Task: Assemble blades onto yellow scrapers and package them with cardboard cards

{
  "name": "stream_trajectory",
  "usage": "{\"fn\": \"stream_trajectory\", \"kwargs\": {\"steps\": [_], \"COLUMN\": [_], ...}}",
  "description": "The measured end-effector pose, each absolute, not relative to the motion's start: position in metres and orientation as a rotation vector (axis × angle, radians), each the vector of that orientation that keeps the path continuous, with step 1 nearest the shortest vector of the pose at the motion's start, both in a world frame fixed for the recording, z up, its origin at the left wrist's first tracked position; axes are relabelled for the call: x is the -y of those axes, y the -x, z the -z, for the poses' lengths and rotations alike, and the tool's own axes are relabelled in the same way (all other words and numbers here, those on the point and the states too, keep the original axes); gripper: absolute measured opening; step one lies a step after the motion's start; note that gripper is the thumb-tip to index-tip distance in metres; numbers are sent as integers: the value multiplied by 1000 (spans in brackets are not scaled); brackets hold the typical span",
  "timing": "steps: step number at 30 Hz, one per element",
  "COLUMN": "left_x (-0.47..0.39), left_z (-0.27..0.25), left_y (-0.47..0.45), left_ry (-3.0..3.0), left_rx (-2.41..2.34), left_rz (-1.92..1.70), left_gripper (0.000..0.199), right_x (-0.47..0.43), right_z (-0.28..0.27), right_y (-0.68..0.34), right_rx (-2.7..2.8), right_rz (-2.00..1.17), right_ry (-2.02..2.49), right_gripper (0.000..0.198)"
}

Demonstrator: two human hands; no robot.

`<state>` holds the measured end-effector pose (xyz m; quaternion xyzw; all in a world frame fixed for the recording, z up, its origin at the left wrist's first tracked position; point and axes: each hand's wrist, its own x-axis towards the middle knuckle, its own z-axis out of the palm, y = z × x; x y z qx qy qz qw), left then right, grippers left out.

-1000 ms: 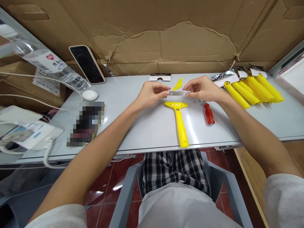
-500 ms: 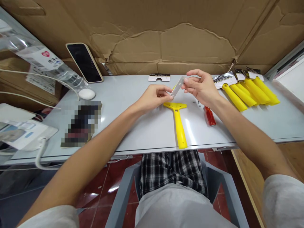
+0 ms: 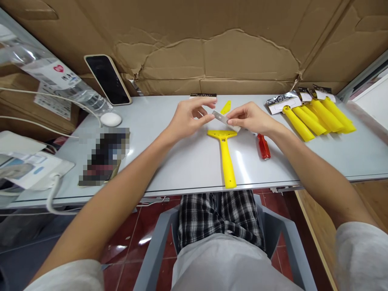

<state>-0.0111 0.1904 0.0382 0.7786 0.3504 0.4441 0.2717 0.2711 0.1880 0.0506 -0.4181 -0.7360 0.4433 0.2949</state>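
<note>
Between my hands is a flat metal scraper blade (image 3: 220,117) with holes in it, tilted down to the right. My left hand (image 3: 189,118) holds its left end at the thumb, the upper fingers raised apart. My right hand (image 3: 250,117) pinches the right end between thumb and fingers. A pale strip (image 3: 235,128) shows just under the right fingers; its kind is unclear. Below lies a yellow scraper handle (image 3: 226,161) with its wide head toward the hands. A small yellow plastic piece (image 3: 226,107) lies behind the blade.
A red screwdriver handle (image 3: 263,147) lies beside my right wrist. Several yellow scraper handles (image 3: 319,117) with card headers lie at the right. A phone (image 3: 108,80) leans at the back left, near a water bottle (image 3: 57,74) and a white oval object (image 3: 110,119). Cardboard (image 3: 248,56) stands behind the table.
The strip between my hands has come lower and turned from slanting up-right to slanting down-right, and now shows bare metal. My right hand has moved down and left. The yellow piece behind is more visible.
</note>
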Motion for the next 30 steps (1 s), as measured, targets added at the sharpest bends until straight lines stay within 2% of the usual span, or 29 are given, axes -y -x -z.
{"fn": "stream_trajectory", "kwargs": {"steps": [3,7,11,21,30], "left_x": [-190,-190,-193,-196,-200], "left_z": [-40,-43,-44,-41,-41], "left_y": [11,14,19,25,30], "left_ry": [-2217,-2255,-2266,-2353,-2381], "left_rx": [-975,-1068,-1109,-1009,-918], "left_rz": [-1096,-1001,-915,-777,-539], "left_gripper": [32,25,24,19,34], "right_x": [-186,-186,-186,-181,-183], "right_z": [-53,-56,-59,-62,-59], "right_y": [-271,-275,-282,-284,-284], "right_rx": [1970,1987,2102,2282,2362], "right_rz": [-1169,-1114,-1052,-883,-975], "right_ry": [1097,1093,1088,1126,1078], "right_gripper": [65,64,65,48,51]}}
